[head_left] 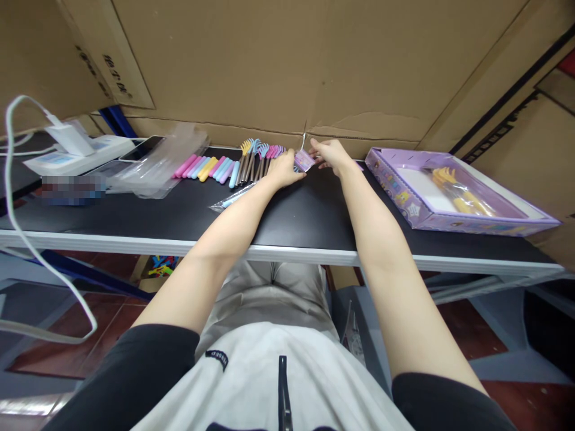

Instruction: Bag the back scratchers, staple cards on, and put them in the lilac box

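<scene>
Small purple card [304,160]: at the back of the black table [309,221], tilted, between the two hands. A thin clear strip [303,140] rises just behind it.

Left hand [284,170]: thumb and forefinger at the card's left and lower side; cannot tell whether they are pressed together on it. Right hand [332,154]: fingers loosely bent by the card's other side; contact not clear, grip cannot be told.

Handling, judged: the card looks light and its film slippery, so a light pinch at one edge by the left, with the right working at the opposite edge, should avoid creases. Elbows level; left forearm kept off the clear packet [220,207] beneath it, which shows a light blue piece inside.

Just left: brown-stemmed forks [252,163] with coloured prongs, side by side, then a row of pink, blue and yellow handles [208,169]. Wide leftward sweeps could disturb both. Farther left: flat clear bags [157,167]. Well right: open purple box [485,226] holding a yellow set [471,203] in clear wrap.
</scene>
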`<state>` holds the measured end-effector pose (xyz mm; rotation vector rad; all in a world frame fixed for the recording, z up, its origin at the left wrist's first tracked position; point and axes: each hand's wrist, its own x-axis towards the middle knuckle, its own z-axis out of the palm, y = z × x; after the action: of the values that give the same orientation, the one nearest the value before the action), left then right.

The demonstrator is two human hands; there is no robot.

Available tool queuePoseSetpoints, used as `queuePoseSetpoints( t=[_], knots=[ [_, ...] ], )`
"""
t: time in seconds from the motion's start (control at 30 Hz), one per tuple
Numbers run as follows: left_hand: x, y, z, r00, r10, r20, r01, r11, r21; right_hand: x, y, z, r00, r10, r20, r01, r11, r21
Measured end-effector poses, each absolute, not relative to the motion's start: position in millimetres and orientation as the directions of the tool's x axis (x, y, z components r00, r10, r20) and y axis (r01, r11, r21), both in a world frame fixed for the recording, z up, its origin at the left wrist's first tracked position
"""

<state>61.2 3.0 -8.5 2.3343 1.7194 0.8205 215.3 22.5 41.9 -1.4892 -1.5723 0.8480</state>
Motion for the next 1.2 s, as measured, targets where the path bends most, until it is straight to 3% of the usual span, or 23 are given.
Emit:
queuePoseSetpoints(
  t=[0.9,1.2],
  knots=[
    [62,8,-14,0.204,0.901,0.383,0.819,-0.371,0.438,217,25,37,-0.004,0.991,0.132,0.578,0.110,-0.808],
    [61,4,2,0.102,0.957,0.273,0.756,-0.253,0.603,225,39,33,0.120,0.974,0.192,0.549,0.096,-0.830]
  ],
)
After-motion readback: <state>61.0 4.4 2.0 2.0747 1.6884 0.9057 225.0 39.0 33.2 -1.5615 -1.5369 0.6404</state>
